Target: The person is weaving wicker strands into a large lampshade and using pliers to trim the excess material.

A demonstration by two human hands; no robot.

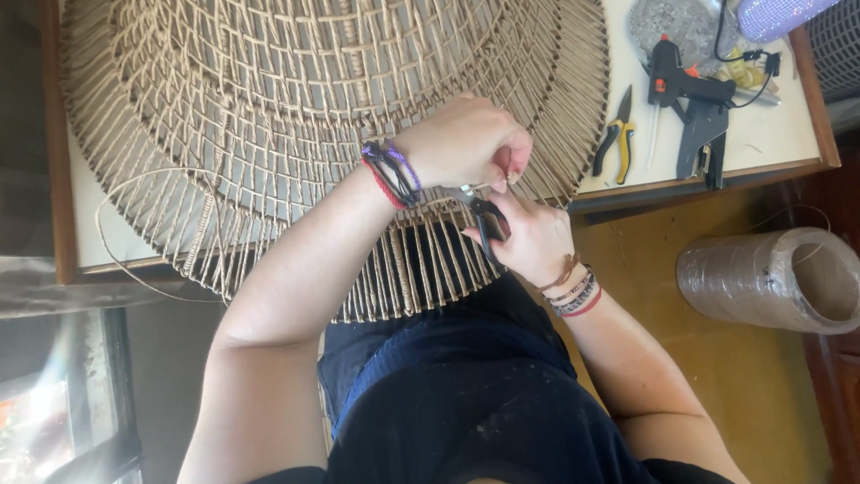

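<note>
Tan paper cord, woven over a round frame, formed the large openwork shade (331,116) that lay across most of the pale surface (770,134), its lower rim overhanging the near edge and reaching above the person's lap, which brought the working edge within reach of both hands. At the left, a loose strand of cord (134,215) looped out from the weave and trailed over the edge. The radial strands ran outward to the rim, crossed by concentric rows that were tighter near the centre and sparser toward the rim. The left hand (466,143), braided bands at its wrist, was closed in a pinch on cord at the rim, apparently to hold it taut against the cut. Just below it, the right hand (533,242) was closed around the handles of scissors (479,211), their blades aimed at the pinched point; how far the blades were parted could not be told. Farther right on the surface lay yellow-handled pliers (616,143) and a black glue gun (685,90), parked apart from the weave. On the floor at the far right lay a wrapped cardboard roll (770,278).
</note>
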